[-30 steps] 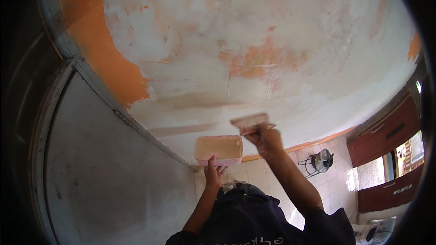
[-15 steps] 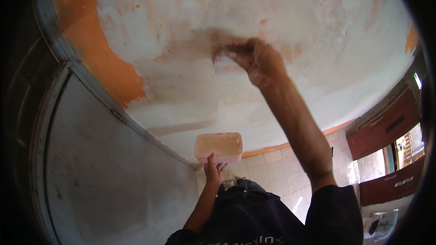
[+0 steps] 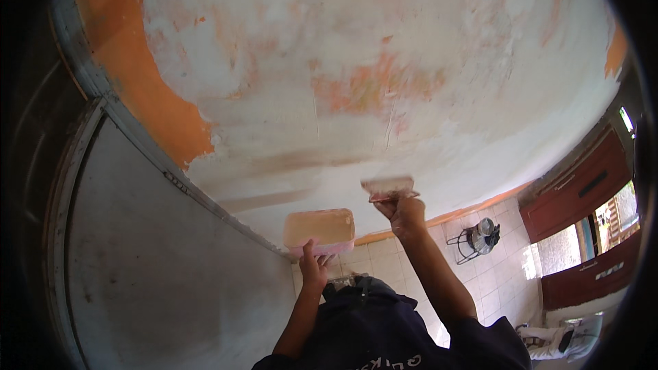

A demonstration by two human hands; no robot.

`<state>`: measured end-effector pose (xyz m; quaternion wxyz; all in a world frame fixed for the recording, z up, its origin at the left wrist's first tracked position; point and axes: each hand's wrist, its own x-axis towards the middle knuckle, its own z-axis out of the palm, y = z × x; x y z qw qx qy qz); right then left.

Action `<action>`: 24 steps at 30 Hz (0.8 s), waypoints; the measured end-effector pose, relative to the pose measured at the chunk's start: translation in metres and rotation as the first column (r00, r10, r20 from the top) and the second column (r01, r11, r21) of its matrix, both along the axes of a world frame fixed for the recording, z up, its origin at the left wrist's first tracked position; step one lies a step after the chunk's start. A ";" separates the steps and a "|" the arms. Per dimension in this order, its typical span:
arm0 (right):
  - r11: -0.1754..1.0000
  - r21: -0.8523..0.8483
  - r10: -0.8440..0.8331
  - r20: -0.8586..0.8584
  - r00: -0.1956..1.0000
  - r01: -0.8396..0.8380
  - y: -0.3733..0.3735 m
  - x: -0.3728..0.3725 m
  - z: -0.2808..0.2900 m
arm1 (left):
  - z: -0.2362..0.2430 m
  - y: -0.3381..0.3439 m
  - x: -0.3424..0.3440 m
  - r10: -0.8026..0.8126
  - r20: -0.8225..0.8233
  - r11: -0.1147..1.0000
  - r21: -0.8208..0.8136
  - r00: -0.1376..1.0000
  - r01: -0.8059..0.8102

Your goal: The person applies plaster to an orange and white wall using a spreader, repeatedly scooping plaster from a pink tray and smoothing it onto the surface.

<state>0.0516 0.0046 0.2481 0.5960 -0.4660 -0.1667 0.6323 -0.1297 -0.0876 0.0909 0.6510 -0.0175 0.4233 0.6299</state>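
Gripped scraper (image 3: 389, 185) in curled right hand (image 3: 403, 215), held tub (image 3: 337, 248) by near side in half-curled left hand (image 3: 314, 271), probably risked tipping it through one-sided support.

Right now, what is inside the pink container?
Inside the pink container, a pale tan surface shows; filling or bottom, I cannot tell. The near wall hides its inner face.

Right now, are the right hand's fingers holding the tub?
No, the left fingers hold the pink tub, while the right fingers grip a wide flat scraper.
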 end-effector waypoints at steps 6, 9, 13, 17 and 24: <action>1.000 0.016 0.022 0.091 0.996 -0.023 0.062 -0.006 -0.016 | -0.014 -0.002 -0.009 0.012 -0.032 1.000 -0.012 0.999 -0.012; 0.992 0.121 -0.021 0.029 0.999 0.017 0.101 -0.002 0.039 | -0.012 -0.004 -0.003 -0.005 -0.029 0.999 -0.038 1.000 0.003; 0.946 0.308 0.071 0.103 0.992 -0.100 0.110 -0.009 0.138 | -0.008 -0.001 -0.002 0.010 -0.061 1.000 -0.007 0.998 -0.011; 0.880 0.422 0.097 0.288 0.953 -0.217 0.067 -0.022 0.233 | -0.011 0.001 0.000 0.048 0.026 0.999 -0.023 0.999 -0.047; 0.829 0.480 0.179 0.257 0.950 -0.286 0.015 0.004 0.159 | -0.010 0.003 -0.001 0.016 -0.021 1.000 -0.003 1.000 -0.016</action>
